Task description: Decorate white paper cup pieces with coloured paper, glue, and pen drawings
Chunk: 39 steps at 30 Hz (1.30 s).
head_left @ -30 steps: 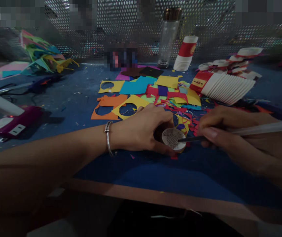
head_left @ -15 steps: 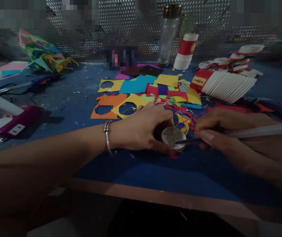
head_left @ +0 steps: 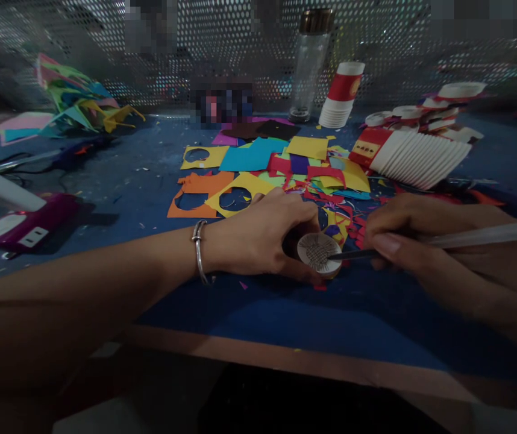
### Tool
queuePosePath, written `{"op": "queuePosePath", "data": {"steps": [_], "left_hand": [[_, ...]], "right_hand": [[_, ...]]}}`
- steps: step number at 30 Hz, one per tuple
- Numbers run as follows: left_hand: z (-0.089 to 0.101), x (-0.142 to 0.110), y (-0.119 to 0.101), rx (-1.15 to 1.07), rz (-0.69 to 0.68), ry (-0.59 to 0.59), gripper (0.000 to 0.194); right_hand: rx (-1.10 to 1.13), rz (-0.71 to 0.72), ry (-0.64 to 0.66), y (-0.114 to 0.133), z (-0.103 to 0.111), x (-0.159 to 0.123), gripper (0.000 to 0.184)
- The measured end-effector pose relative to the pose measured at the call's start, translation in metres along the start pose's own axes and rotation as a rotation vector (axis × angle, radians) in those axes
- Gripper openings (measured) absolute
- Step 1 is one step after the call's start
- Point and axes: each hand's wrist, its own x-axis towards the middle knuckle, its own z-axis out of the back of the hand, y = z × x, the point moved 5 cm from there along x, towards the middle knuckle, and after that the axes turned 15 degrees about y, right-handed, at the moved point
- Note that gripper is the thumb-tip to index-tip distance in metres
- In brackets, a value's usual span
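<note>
My left hand (head_left: pixel 272 232) wraps its fingers and thumb around a small round paper cup piece (head_left: pixel 313 252), keeping it at the table near the front edge. Its white top face carries dark criss-cross lines in the middle and short strokes toward the rim. A pen (head_left: pixel 488 235) with a clear barrel and a long dark front end is pinched in my right hand (head_left: pixel 443 256). Its tip rests at the right part of the marked face. A silver bangle (head_left: pixel 198 250) circles my left wrist.
Beyond my hands lie coloured paper sheets (head_left: pixel 247 158) with round cut-outs and scraps. A stack of paper cups (head_left: pixel 421 158) leans at right, near upright cups (head_left: pixel 342 93) and a clear bottle (head_left: pixel 308 69). On the left are a purple-and-white device (head_left: pixel 41 220) and folded paper (head_left: pixel 73 96).
The pen tip has shifted slightly right and up across the white face, with my right hand moving a little right. My left hand keeps its hold on the cup piece.
</note>
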Motion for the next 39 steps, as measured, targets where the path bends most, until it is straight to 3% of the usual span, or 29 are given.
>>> {"op": "queuePosePath", "data": {"steps": [14, 30, 39], "left_hand": [[0.0000, 0.0010, 0.0006, 0.014, 0.007, -0.005, 0.048], [-0.0003, 0.0010, 0.0001, 0.007, 0.031, -0.025, 0.050], [0.0006, 0.0011, 0.0005, 0.017, 0.040, -0.014, 0.054]], "right_hand": [[0.019, -0.019, 0.015, 0.0002, -0.0018, 0.0013, 0.020], [-0.002, -0.088, -0.152, -0.0069, 0.0024, -0.0022, 0.019], [-0.011, -0.043, -0.076, -0.0027, -0.0002, 0.0037, 0.017]]}}
